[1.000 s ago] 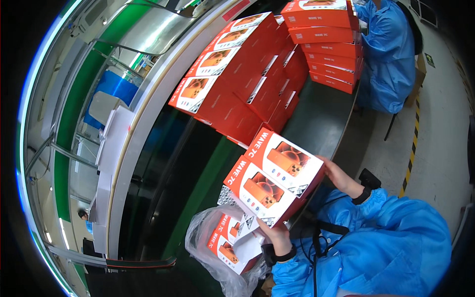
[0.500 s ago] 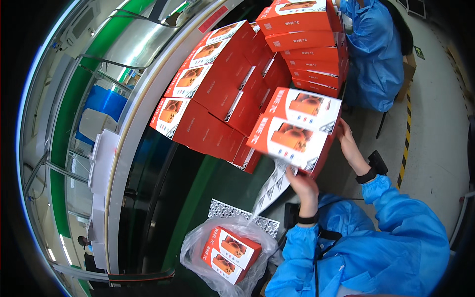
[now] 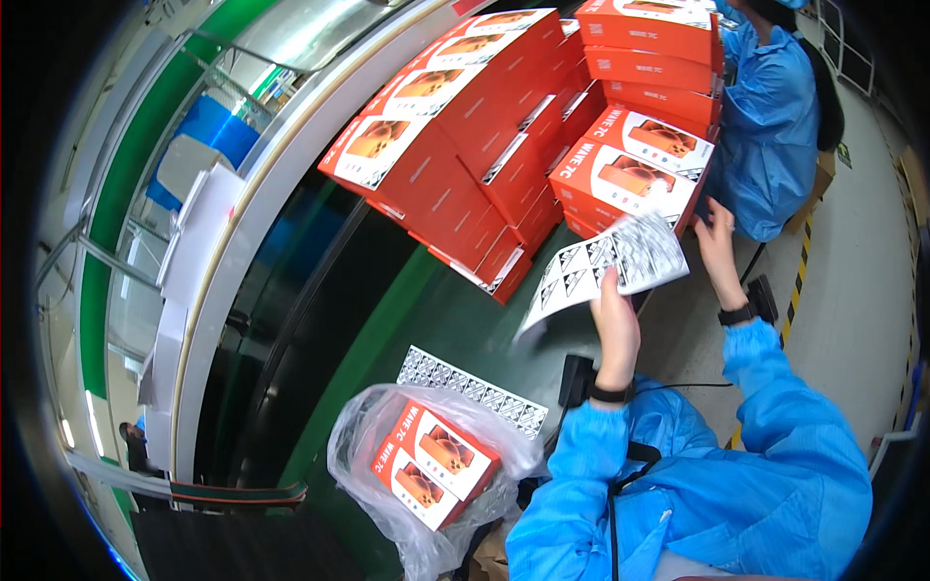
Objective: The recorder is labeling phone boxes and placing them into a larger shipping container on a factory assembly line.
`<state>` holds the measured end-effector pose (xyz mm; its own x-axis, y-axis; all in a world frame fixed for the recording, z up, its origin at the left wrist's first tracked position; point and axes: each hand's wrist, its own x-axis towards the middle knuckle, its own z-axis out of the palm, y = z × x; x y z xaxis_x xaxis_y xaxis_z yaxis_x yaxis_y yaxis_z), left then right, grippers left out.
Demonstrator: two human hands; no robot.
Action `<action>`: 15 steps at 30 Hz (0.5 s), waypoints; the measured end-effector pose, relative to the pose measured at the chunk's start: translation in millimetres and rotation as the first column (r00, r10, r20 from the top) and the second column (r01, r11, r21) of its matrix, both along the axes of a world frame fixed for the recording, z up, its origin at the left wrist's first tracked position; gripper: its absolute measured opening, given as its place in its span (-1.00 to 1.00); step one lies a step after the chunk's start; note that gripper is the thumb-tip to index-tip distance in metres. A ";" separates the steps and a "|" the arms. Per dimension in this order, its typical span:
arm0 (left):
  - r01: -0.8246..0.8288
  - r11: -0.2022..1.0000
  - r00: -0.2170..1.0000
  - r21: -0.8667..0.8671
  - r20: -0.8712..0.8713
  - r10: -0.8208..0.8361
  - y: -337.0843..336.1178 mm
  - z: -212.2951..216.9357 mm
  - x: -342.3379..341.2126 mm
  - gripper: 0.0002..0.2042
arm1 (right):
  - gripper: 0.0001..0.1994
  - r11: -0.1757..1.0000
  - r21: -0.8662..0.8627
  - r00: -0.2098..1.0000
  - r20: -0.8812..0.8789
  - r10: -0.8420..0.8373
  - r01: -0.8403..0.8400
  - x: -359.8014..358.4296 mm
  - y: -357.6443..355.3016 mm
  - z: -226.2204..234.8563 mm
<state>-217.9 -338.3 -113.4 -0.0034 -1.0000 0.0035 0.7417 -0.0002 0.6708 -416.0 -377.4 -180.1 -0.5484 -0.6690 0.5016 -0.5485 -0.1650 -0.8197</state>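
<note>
My left hand (image 3: 617, 329) grips a sheet of black-and-white triangular stickers (image 3: 605, 266), thumb on top. The sheet curls and its far part is blurred. Beyond it, a red-and-white box pair (image 3: 635, 172) with printed orange pictures rests against the near side of a stack of similar boxes (image 3: 651, 70). By the right side of that pair, my right hand (image 3: 717, 247) has its fingers apart and holds nothing; whether a fingertip touches the box, I cannot tell.
Rows of red boxes (image 3: 455, 145) stand stacked on the green worktop (image 3: 387, 315). Nearer, a clear plastic bag (image 3: 354, 455) surrounds more red-and-white boxes (image 3: 441, 460), beside another patterned sticker sheet (image 3: 475, 392). A person in blue (image 3: 770, 136) is at the far right.
The box pair has moved away from me to the stack, and my left hand has left it. That hand now raises the sticker sheet. My right hand has opened beside the boxes.
</note>
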 end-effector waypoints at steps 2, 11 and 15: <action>-0.103 0.988 0.948 -0.114 0.291 0.133 44.9 24.3 34.7 -0.72 | -0.77 0.998 -0.067 1.000 -0.010 0.000 -0.001 30.3 38.9 42.0; -0.112 0.992 0.452 -0.054 0.887 0.099 196.4 105.0 121.5 -0.74 | -0.39 -0.063 -0.214 -0.170 0.534 0.828 -0.975 136.1 126.4 127.9; -0.165 0.978 0.392 -0.126 0.902 0.182 227.7 102.2 152.4 -0.78 | -0.79 -0.262 -0.134 -0.291 0.302 0.908 -0.956 169.1 121.9 140.7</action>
